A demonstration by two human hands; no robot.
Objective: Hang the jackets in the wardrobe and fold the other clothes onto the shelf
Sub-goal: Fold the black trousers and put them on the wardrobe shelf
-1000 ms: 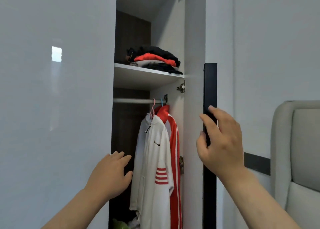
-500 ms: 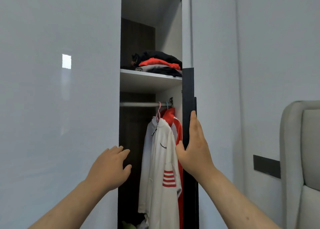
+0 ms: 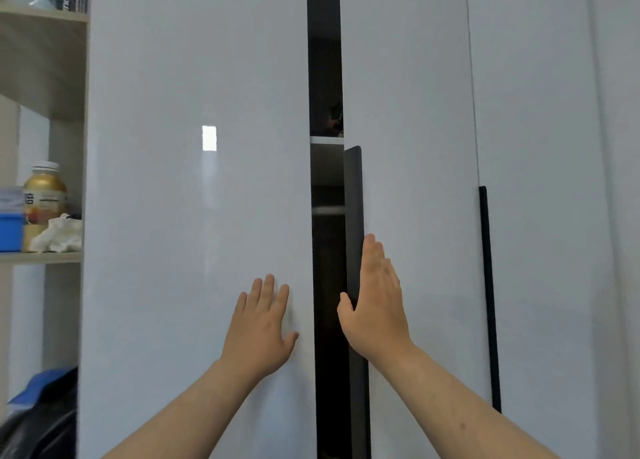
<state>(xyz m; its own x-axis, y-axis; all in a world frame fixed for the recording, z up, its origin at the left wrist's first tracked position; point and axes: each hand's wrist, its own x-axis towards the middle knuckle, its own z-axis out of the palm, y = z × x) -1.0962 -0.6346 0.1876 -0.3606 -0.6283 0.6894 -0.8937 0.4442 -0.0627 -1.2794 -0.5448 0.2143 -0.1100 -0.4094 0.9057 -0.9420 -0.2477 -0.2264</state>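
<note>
Far to the left of the left hand, an open side shelf (image 3: 41, 257) carries a gold-capped bottle (image 3: 45, 191), a blue box (image 3: 10, 231) and a crumpled white cloth (image 3: 57, 235). The left hand (image 3: 261, 330) lies flat on the glossy left wardrobe door (image 3: 194, 216), fingers straight and a little spread, holding nothing. Between the two hands there is a narrow dark gap (image 3: 327, 320) into the wardrobe. Above the hands, the gap shows the white shelf edge (image 3: 326, 140) with a small piece of dark folded clothes (image 3: 336, 119) on it, and the hanging rail (image 3: 327, 210) below. The right hand (image 3: 375, 302) presses open-palmed against the black handle strip (image 3: 353, 198) of the right door (image 3: 408, 112), its thumb at the strip's edge. Further right is a second black handle (image 3: 488, 285).
</note>
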